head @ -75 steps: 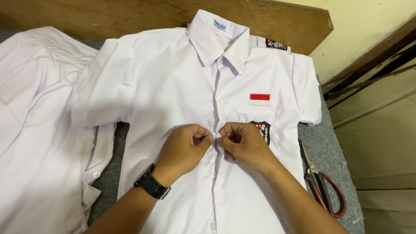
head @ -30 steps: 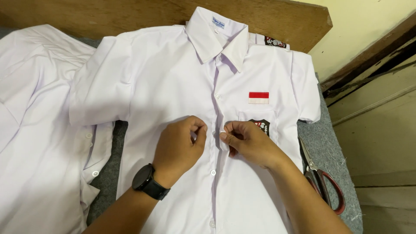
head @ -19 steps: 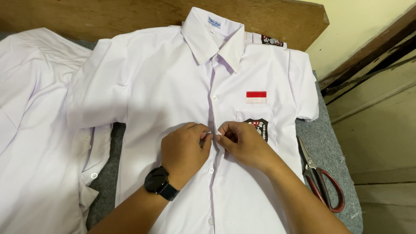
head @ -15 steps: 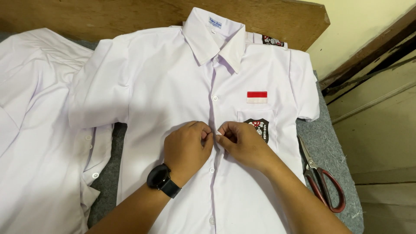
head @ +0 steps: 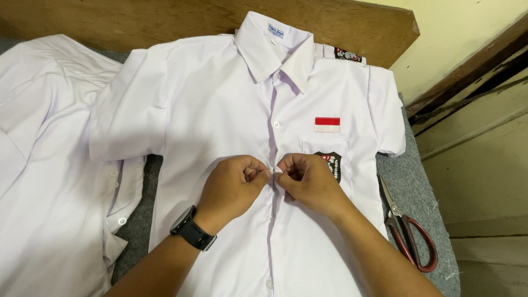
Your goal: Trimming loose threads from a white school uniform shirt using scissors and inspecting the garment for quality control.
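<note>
Both hands have drawn back together at the middle of the shirt's front since a second ago, when they sat slightly apart and lower. A person's left hand and right hand meet knuckle to knuckle over the button placket of a white short-sleeved shirt, each grip pinched shut on the placket's edge with thumb and fingertips; the button between them is hidden. The shirt lies flat, front up and collar away from the viewer, on a table covered in rough grey felt. Its smooth woven cloth has a stiff pointed collar, a small red-and-white rectangular patch on the chest, and a breast pocket bearing a dark shield-shaped badge; what the pocket holds cannot be seen. A black wristwatch wraps the left wrist. Another white shirt lies crumpled just beside, to the left. Red-handled scissors rest on the felt, near the right forearm.
</note>
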